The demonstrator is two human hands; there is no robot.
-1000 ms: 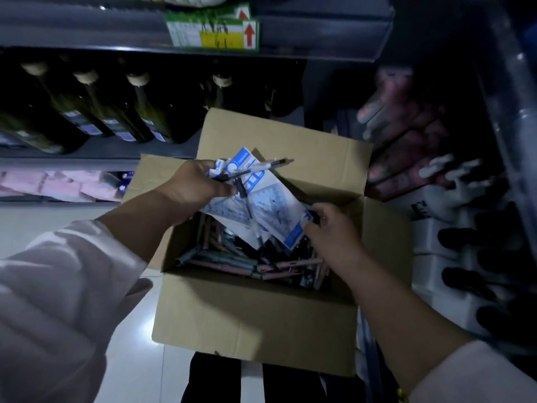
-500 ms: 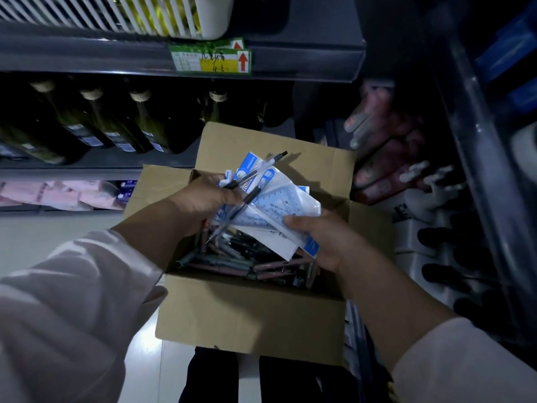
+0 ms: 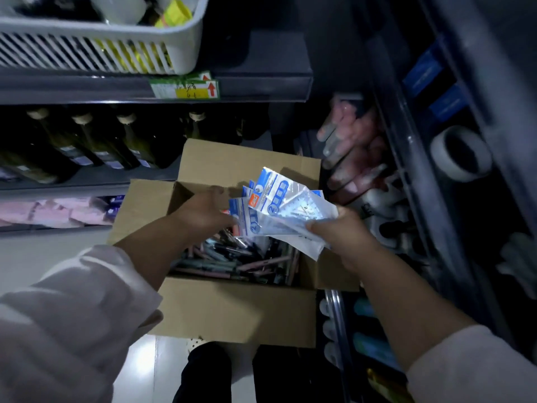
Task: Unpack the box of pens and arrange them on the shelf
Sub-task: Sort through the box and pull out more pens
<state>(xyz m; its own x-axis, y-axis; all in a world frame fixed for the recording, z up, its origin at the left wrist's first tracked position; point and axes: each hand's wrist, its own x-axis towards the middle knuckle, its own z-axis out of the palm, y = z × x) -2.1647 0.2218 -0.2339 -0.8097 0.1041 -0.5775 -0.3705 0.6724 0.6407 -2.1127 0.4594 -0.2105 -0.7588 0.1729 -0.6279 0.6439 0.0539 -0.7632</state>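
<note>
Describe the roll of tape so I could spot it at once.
Start at the open cardboard box in the middle, then look right to the dark shelving. Up there, above the right hand, sits the roll of tape. It alone is a pale ring with a dark hollow centre.

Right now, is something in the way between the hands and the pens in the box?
Yes. A fan of plastic packets, gripped by the right hand, sits over the pens lying loose in the box. The left hand is at the packets' left edge, also above the pens.
</note>
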